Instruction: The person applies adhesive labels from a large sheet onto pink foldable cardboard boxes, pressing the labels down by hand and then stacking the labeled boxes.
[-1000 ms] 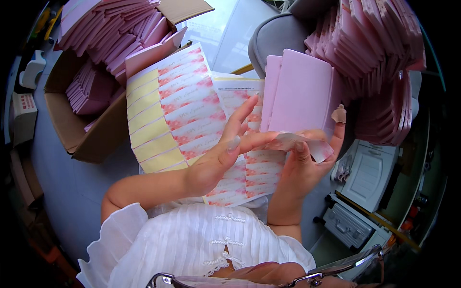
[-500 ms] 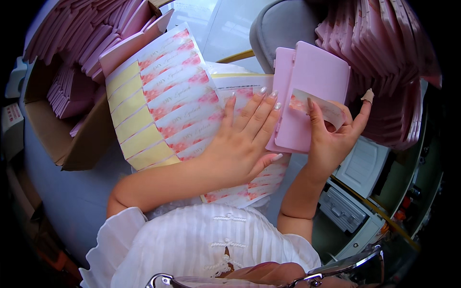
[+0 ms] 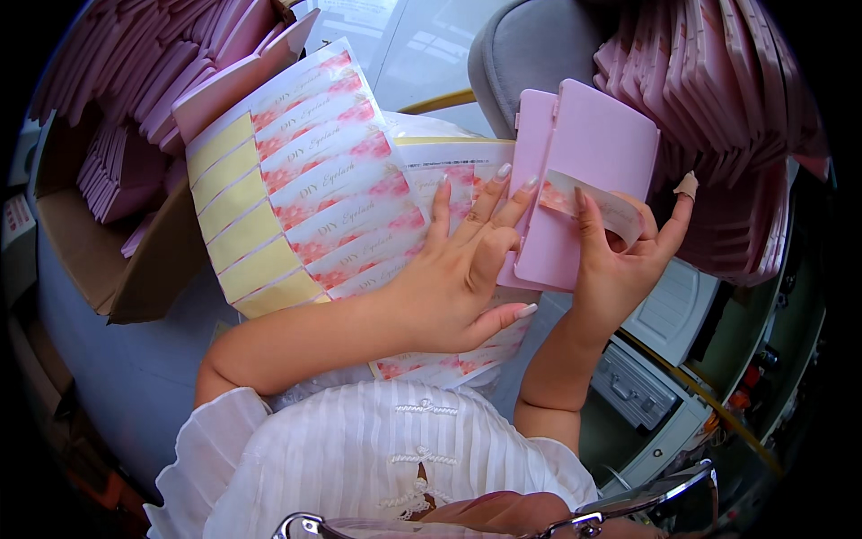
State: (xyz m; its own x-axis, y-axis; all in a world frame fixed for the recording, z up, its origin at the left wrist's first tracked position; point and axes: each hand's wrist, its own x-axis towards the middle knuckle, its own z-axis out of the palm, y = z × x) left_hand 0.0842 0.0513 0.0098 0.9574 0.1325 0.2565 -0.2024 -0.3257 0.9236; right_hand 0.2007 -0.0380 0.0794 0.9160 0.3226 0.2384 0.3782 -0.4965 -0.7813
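My right hand (image 3: 620,256) pinches a curling label (image 3: 585,203), white with pink and red flowers, between thumb and fingers. One finger of this hand carries a beige wrapping at its tip. The label's left end lies over a flat pink plastic case (image 3: 603,135), whose hinge side is at the left. My left hand (image 3: 453,283) is open beside the case, fingers apart and one bent up, its fingertips near the case's left edge. Under the left hand and forearm spread a label sheet (image 3: 337,184), bare yellow backing along its left part, and another label sheet (image 3: 489,349).
At the left, an open cardboard box (image 3: 162,283) is heaped with pink cases (image 3: 180,85). More pink cases (image 3: 709,81) stand stacked at the right, next to a grey cushioned chair (image 3: 530,54). A silver case (image 3: 636,388) sits low at the right.
One finger of my left hand has lifted and bent, and the fingers have spread. My right hand still grips the label at nearly the same spot.
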